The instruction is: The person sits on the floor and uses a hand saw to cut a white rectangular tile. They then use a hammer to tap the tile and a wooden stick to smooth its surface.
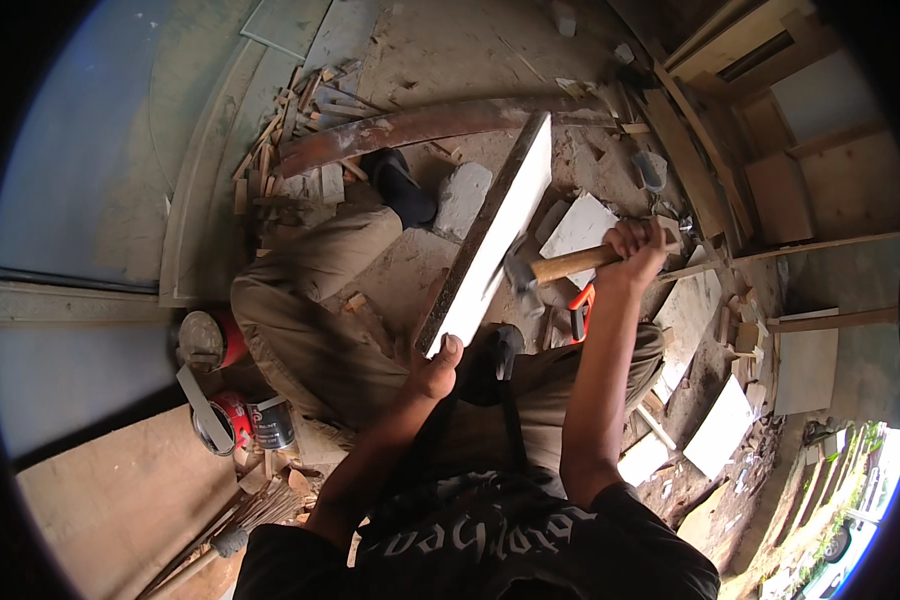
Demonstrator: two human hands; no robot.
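A long board (502, 240) with a bright white face and a dark, rough edge stands tilted in front of me. My left hand (437, 370) is closed around its near end, the thumb lying on the white face. In my right hand (637, 254) is a hammer (576, 263), gripped by its wooden handle. The dark metal head points left, close beside the white face; whether it touches cannot be told. Below the hammer, an orange-and-black tool handle (581, 311) shows near my right leg. The far end of the board rises toward a curved reddish plank (400, 131).
I sit with legs bent on a dusty floor. A pale block (463, 198) lies beyond my left leg. Paint cans (273, 424) stand at left. Wood offcuts (267, 150) and white board pieces (720, 428) are scattered around; wooden cabinet frames (782, 205) stand at right.
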